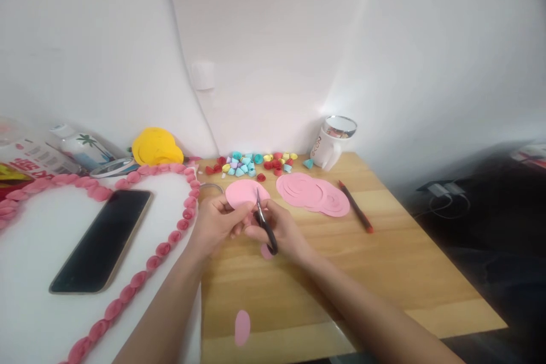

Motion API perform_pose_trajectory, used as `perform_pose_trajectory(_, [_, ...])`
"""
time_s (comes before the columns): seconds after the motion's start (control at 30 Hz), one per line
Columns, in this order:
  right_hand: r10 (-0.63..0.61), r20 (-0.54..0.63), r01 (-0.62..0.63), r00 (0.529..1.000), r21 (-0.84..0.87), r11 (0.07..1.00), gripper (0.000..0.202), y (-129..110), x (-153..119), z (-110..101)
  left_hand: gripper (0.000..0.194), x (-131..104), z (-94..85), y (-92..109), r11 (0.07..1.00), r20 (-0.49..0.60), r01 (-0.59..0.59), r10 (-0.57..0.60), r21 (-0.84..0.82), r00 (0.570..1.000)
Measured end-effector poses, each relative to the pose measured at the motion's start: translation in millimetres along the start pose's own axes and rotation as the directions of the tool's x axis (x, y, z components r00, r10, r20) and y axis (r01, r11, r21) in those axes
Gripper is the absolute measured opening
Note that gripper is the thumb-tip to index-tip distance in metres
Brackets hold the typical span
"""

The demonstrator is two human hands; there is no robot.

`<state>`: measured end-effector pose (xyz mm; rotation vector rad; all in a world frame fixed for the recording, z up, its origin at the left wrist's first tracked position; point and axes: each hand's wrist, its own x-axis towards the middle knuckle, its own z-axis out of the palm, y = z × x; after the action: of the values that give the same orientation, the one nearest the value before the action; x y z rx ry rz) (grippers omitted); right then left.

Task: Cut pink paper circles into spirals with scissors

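My left hand [222, 219] pinches the lower edge of a round pink paper disc [242, 190], holding it just above the wooden table. Black-handled scissors [265, 226] sit in my right hand [284, 230], fingers wrapped round the handles. Their blades point away from me and overlap the disc's right part; whether they are cutting into it I cannot tell. Beneath my right hand lies a small pink paper scrap [267, 251]. Nearer the front edge is another pink offcut [242, 327]. Pink paper discs with spiral cuts [313, 193] lie overlapping to the right.
A white board edged with pink paper rosettes [163, 249] covers the left, with a phone [102, 242] on it. Small coloured paper rolls [241, 165] line the wall beside a white mug [328, 145]. A dark pen [356, 206] lies right. Yellow paper [156, 147] stands behind the board.
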<state>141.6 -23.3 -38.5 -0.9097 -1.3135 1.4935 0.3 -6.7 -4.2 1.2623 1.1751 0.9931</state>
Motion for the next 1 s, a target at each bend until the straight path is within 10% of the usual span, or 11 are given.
perform_pose_trajectory(1.0, [0.082,-0.04,-0.082,0.996,0.01,0.997,0.042,-5.9,-0.6,-0.7,0.023,1.5,-6.8,-1.6,0.997,-0.01,-0.051,0.051,0.056,0.999])
